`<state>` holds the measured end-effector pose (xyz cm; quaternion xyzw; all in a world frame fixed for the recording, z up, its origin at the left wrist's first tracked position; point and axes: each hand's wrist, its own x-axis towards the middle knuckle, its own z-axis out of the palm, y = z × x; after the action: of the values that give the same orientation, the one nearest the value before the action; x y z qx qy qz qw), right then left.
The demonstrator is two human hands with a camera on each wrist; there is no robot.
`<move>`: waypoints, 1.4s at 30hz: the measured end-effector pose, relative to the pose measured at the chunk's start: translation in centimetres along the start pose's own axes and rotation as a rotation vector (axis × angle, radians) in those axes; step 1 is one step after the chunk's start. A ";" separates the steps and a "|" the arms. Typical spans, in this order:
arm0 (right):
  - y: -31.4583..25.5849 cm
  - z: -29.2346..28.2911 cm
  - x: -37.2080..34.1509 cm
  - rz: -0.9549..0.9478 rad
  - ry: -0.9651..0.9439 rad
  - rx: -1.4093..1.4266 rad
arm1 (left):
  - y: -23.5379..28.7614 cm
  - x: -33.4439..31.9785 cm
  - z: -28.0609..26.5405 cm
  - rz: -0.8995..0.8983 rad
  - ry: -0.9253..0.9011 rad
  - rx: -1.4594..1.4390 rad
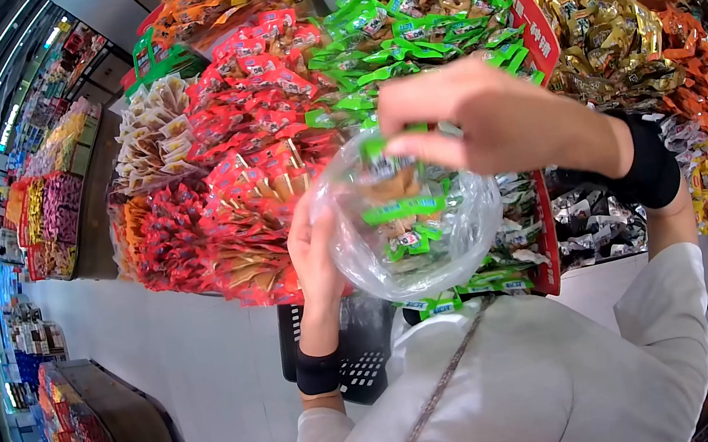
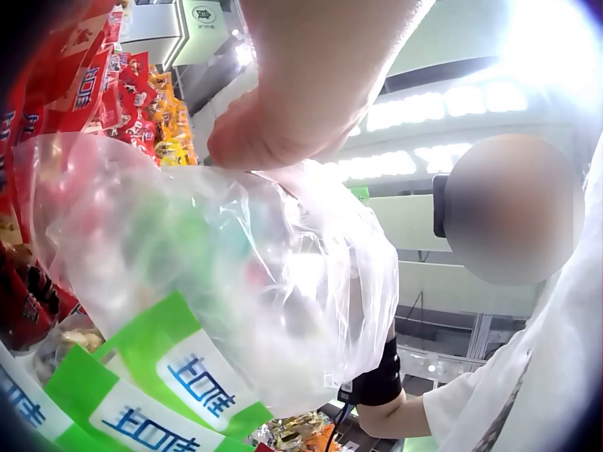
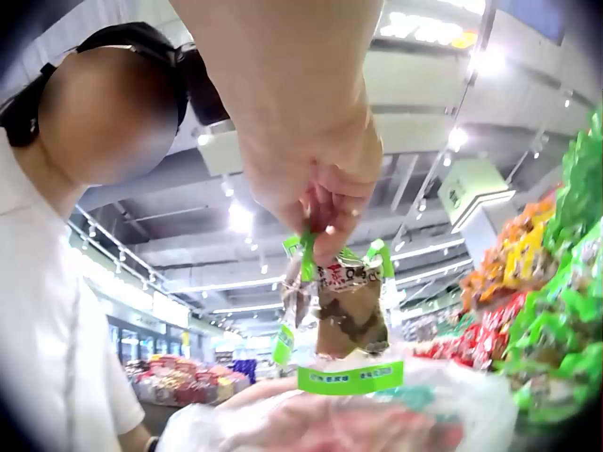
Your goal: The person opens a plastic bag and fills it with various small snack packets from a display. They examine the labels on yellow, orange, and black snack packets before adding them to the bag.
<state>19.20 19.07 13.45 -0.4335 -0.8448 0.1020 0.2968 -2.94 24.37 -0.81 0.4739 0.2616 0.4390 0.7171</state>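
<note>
Heaped red plastic snack packets are filling the background of the head view; the left hand is gripping a clear plastic bag's rim with bent fingers, while the right hand is pinching green-edged brown snack packets over its mouth. Left wrist view: the thin bag is creasing, so a slackening grip could let its opening fold shut. Right wrist view: the packets are dangling from curled, closed fingertips; letting go off-centre could drop one outside.
</note>
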 end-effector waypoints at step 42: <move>3.3 7.1 -3.3 0.026 -0.610 -0.102 | 1.3 1.8 -1.3 0.280 0.155 0.178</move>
<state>18.68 19.02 4.92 -0.4080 -0.8933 0.1886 0.0061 -3.58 26.74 -0.08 0.5319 0.2853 0.5451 0.5819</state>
